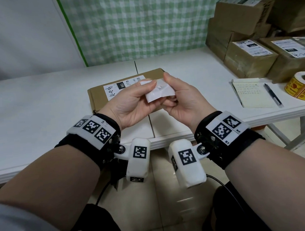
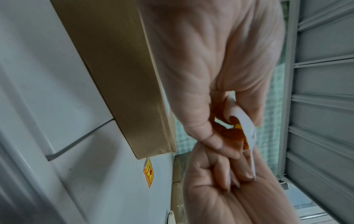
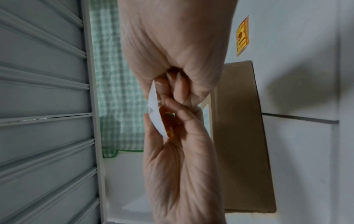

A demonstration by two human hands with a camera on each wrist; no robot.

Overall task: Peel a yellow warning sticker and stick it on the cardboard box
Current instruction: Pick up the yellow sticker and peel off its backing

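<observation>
Both hands hold one small sticker piece (image 1: 159, 91) in the air above the flat cardboard box (image 1: 99, 97); its white backing faces up. My left hand (image 1: 150, 90) pinches its left edge and my right hand (image 1: 171, 90) pinches its right edge. In the left wrist view the sticker (image 2: 247, 131) shows a yellow-orange printed face under the curved white backing, between the fingers of my left hand (image 2: 229, 125). The right wrist view has my right hand (image 3: 168, 92) pinching the same sticker (image 3: 156, 119), with the box (image 3: 241, 136) behind. A white shipping label (image 1: 120, 88) sits on the box top.
A roll of yellow warning stickers (image 1: 304, 87) lies at the table's right edge. Beside it are a notepad (image 1: 250, 93) and a pen (image 1: 272, 95). Several taped cardboard boxes (image 1: 249, 58) are stacked at the back right. A seam (image 1: 135, 67) splits the white table (image 1: 37, 99).
</observation>
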